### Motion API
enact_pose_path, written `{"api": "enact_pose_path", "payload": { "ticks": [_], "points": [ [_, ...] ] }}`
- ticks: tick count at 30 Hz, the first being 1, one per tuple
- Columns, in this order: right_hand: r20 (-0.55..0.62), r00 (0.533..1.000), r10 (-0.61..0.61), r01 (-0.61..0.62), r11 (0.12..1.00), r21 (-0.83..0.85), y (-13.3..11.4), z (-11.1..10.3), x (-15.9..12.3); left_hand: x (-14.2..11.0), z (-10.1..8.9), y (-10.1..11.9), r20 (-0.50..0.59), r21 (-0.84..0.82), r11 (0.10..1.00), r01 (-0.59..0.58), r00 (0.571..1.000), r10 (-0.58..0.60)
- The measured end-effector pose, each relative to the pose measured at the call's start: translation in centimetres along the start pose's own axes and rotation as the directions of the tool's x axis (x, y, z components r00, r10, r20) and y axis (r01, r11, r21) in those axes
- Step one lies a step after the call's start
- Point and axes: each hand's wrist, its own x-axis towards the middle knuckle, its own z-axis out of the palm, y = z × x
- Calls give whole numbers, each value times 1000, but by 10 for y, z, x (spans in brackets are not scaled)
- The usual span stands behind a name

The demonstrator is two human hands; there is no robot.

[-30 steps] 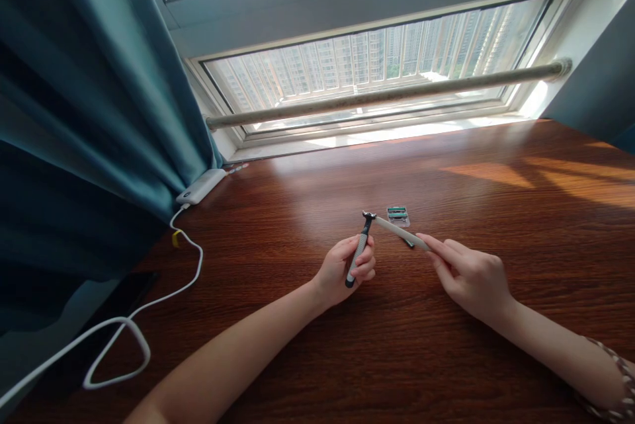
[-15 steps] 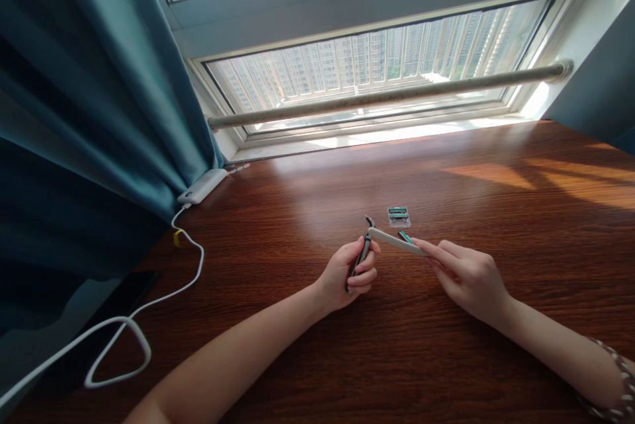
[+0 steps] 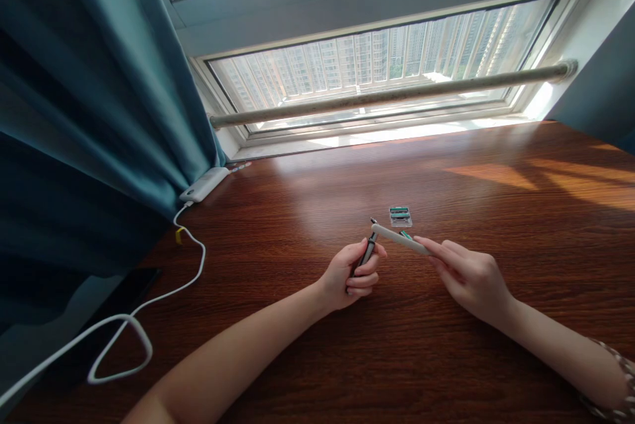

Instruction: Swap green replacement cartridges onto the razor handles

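Observation:
My left hand (image 3: 354,270) is closed around a black and grey razor handle (image 3: 368,252), which tilts up and to the right. Its narrow top end rises above my fingers, and no blade head can be made out on it. In my right hand (image 3: 466,275) I pinch one end of a slim whitish stick (image 3: 401,239) of a kind I cannot make out. The stick's rounded far end overlaps the top of the handle; whether they touch is unclear. Behind the stick, partly hidden, lies a green and black razor cartridge (image 3: 405,235).
A clear case (image 3: 400,216) with green-striped razor cartridges lies on the brown wooden table (image 3: 307,192) beyond my hands. At the left, a white power bank-like device (image 3: 204,184) with a white cable (image 3: 201,258) lies beside a blue curtain (image 3: 133,80). A metal rail (image 3: 397,94) crosses the window.
The stick's far end has shifted slightly right and up along the razor handle, now covering more of its top. The handle's top has moved a little to the right.

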Motion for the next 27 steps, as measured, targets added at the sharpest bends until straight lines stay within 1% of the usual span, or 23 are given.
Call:
{"api": "enact_pose_path", "payload": {
  "ticks": [2, 5, 9, 10, 12, 14, 17, 19, 21, 25, 27],
  "points": [
    [-2, 1000, 4, -4, 1000, -9, 0, 0, 0, 0, 0, 0, 5, 2, 1000, 8, 1000, -8],
    [-63, 995, 72, -72, 997, -1, 0, -1, 0, 0, 0, 0, 12, 16, 1000, 10, 1000, -10],
    [-5, 1000, 3, -3, 999, 51, -1, 0, 0, 0, 0, -1, 27, 44, 999, -2, 1000, 1],
    [-4, 1000, 4, -4, 999, 41, -2, 1, 0, 0, 0, -1, 29, 52, 999, -6, 1000, 5],
    [-42, 998, 35, -34, 999, 26, -4, 1, 0, 0, 0, -2, 30, 68, 998, -16, 999, 14],
    [-61, 997, 38, -35, 998, 49, -5, 0, 0, 0, 0, -2, 30, 80, 997, -23, 999, 21],
    [-18, 1000, 13, -12, 997, 76, -5, -1, 0, 0, 0, -2, 33, 99, 995, -31, 999, 27],
    [-19, 999, 50, -49, 995, 87, -4, -1, 0, 0, 1, -2, 28, 119, 992, -36, 999, 33],
    [-32, 996, 82, -77, 988, 133, -2, -2, 1, 0, 1, -2, 18, 155, 987, -49, 999, 47],
    [-4, 999, 43, -41, 972, 232, 0, -2, 3, 1, 1, -5, 20, 275, 955, -108, 994, 106],
    [-11, 998, 60, -55, 967, 250, 0, -3, 4, 2, 1, -6, 19, 326, 936, -134, 991, 135]
  ]
}}
